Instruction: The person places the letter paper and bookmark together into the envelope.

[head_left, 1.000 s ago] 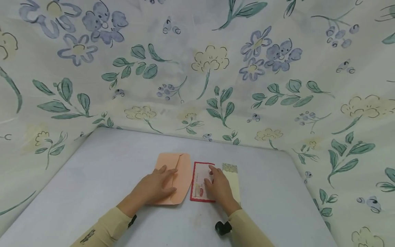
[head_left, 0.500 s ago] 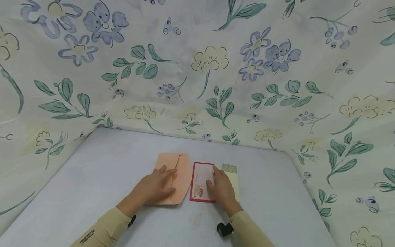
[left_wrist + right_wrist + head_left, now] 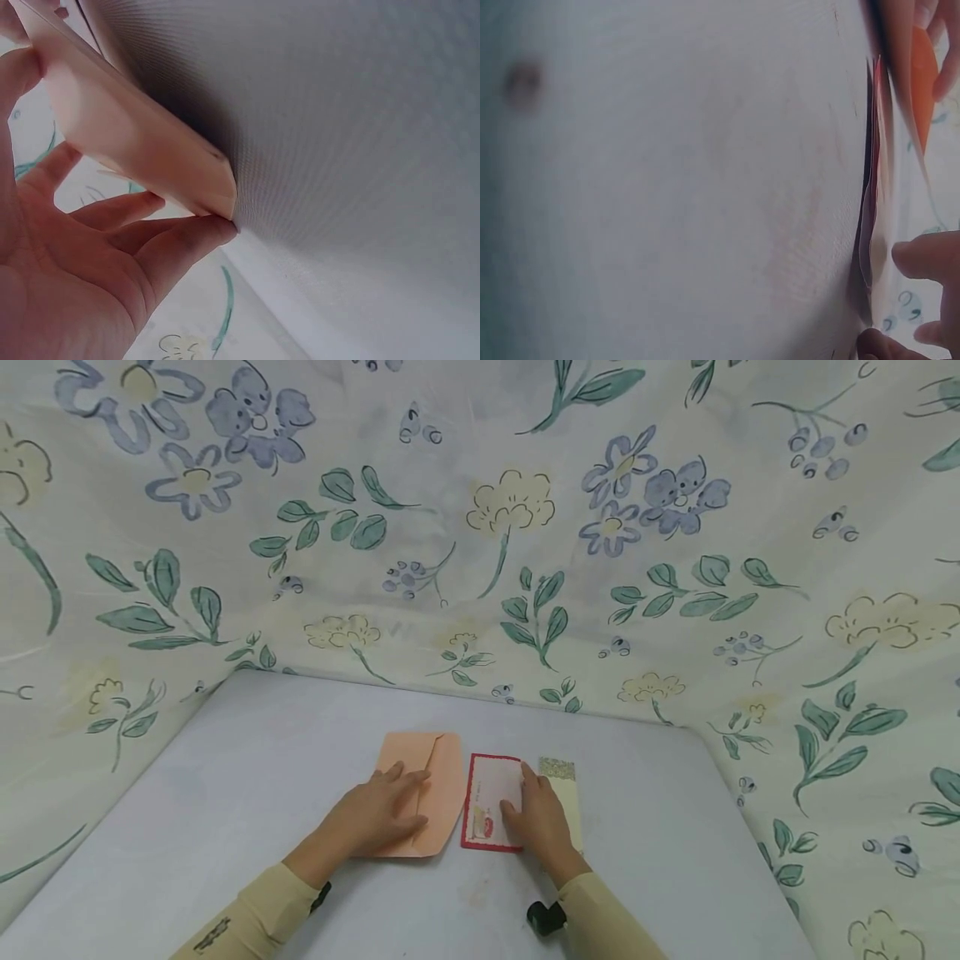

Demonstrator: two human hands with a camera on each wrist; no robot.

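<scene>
In the head view a peach envelope [image 3: 444, 785] lies flap-side up on the white table. My left hand [image 3: 378, 814] rests across its left half, fingers spread; the left wrist view shows those fingertips along the envelope's edge [image 3: 142, 142]. Just right of it lies a red-bordered white card [image 3: 493, 781] with a small printed picture near its lower left. My right hand [image 3: 543, 814] covers the card's right edge, thumb over its face and fingers at the side. In the right wrist view the thumb [image 3: 922, 256] stands close over the card [image 3: 876, 187].
A cream slip with a glittery gold top [image 3: 558, 768] lies to the right, partly hidden under my right hand. A dark wrist-worn device [image 3: 546, 918] sits at my right wrist. Flower-printed cloth [image 3: 510, 552] rises behind the white table [image 3: 660, 827].
My right hand has shifted slightly right, from over the card to its right edge, and its fingers have drawn closer together. The left hand and envelope stay put.
</scene>
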